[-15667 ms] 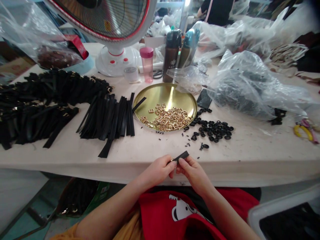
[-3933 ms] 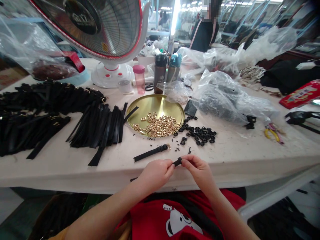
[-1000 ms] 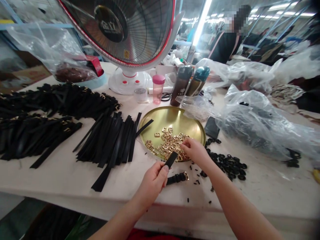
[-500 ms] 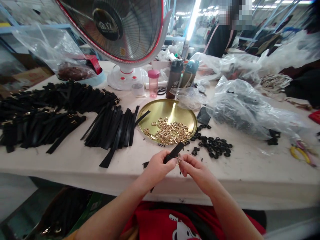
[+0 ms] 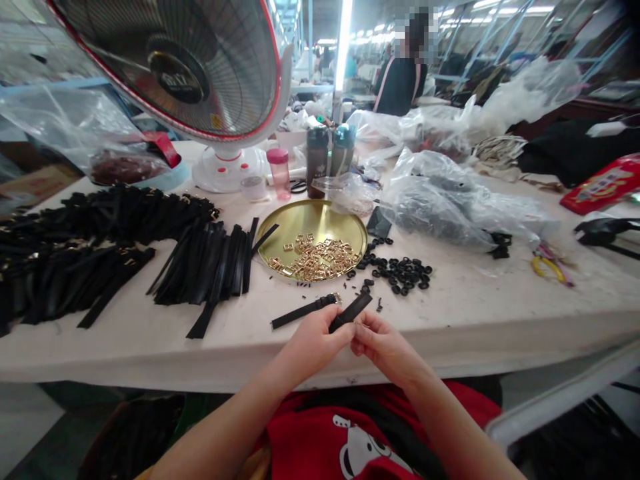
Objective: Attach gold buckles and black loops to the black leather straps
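My left hand is closed round a black strap, whose wide end sticks up past the fingers. Against it, the fingertips of my right hand pinch a small gold buckle, mostly hidden between the hands. Just beyond my left hand lies another black strap with a buckle on the table. Farther back is a round gold tray with a heap of small gold buckles. Many small black loops are scattered to the tray's right.
Loose black straps lie left of the tray, beside piles of buckled straps. A fan heater, pink cup and bottles stand behind. Plastic bags and yellow-handled pliers lie right. A person is in the background.
The view has swung right, so table items sit farther left. The buckle between my hands is now mostly covered, and the buckled strap beyond my left hand shows more fully.
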The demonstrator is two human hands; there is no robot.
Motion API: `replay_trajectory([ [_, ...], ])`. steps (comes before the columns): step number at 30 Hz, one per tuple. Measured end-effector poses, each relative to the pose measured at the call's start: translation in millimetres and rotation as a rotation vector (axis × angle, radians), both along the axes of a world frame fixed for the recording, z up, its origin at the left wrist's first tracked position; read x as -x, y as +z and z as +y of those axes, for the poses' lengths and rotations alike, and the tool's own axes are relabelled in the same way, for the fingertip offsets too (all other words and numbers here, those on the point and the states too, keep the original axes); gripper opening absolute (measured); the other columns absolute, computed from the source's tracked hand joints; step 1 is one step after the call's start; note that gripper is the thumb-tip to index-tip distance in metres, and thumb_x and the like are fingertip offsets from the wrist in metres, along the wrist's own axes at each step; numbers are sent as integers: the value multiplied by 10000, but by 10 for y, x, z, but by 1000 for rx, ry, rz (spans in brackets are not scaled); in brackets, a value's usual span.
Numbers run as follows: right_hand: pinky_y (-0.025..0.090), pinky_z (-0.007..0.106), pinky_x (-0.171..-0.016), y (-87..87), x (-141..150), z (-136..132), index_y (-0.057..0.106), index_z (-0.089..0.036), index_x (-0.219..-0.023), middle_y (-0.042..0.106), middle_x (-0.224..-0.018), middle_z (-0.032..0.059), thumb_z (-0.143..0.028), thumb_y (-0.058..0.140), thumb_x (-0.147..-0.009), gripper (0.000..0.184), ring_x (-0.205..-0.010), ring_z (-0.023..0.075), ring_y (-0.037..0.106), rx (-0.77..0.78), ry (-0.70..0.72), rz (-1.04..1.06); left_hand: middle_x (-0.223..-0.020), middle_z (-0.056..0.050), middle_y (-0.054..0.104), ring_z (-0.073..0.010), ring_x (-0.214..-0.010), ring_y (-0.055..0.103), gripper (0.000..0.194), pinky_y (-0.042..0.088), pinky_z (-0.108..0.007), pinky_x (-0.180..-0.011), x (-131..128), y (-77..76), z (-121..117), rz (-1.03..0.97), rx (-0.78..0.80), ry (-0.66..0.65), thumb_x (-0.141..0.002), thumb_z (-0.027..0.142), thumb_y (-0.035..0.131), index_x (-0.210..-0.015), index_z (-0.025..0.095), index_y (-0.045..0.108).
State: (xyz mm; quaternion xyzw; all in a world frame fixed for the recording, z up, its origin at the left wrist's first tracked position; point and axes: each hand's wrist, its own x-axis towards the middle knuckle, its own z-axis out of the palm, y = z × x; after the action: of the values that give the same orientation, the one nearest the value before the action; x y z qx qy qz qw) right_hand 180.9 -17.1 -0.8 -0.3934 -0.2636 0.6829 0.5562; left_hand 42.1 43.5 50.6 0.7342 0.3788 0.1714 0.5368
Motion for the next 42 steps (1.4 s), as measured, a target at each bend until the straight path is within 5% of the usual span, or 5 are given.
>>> replay_trajectory([
  [7, 421, 166, -471, -46, 40, -31, 606, -180, -790, 582, -616, -36, -335, 637, -744, 164, -480, 51, 508, 174, -57, 169, -767, -13, 600, -152, -698, 519, 174, 366, -232, -618, 24, -42, -39, 124, -194, -60, -803, 276, 424, -826, 175, 564],
  [16, 447, 140, -465, -24, 22, 94, 654, -181, -751, 640, -783, 2, -227, 731, -634, 148, -528, 44, 499, 298, -423, 315, -745, -33, 619, -167, -692, 543, 257, 360, -245, -620, 106, -208, -18, 184, -219, -35, -853, 311, 363, -818, 179, 580],
  [22, 418, 187, -532, -89, 280, 45, 642, -186, -727, 601, -674, -29, -279, 726, -636, 155, -542, 64, 469, 199, -408, 81, -771, -27, 607, -159, -706, 530, 203, 353, -247, -621, 23, -266, -12, 145, -149, -61, -835, 259, 364, -777, 177, 541],
  [29, 372, 220, -497, -154, 182, 36, 599, -204, -782, 588, -764, -7, -330, 713, -638, 223, -524, 83, 416, 188, -569, -99, -600, 34, 504, -120, -579, 461, 158, 318, -231, -536, 59, -298, -21, 118, 120, -79, -809, 252, 388, -698, 176, 471],
  [42, 408, 257, -673, 11, 247, -112, 589, -202, -862, 589, -763, -2, -356, 654, -700, 233, -690, 132, 497, 79, -285, -377, -550, 31, 435, -102, -535, 413, 363, 314, -226, -532, 67, -261, -28, -9, 114, -48, -879, 382, 278, -631, 174, 441],
])
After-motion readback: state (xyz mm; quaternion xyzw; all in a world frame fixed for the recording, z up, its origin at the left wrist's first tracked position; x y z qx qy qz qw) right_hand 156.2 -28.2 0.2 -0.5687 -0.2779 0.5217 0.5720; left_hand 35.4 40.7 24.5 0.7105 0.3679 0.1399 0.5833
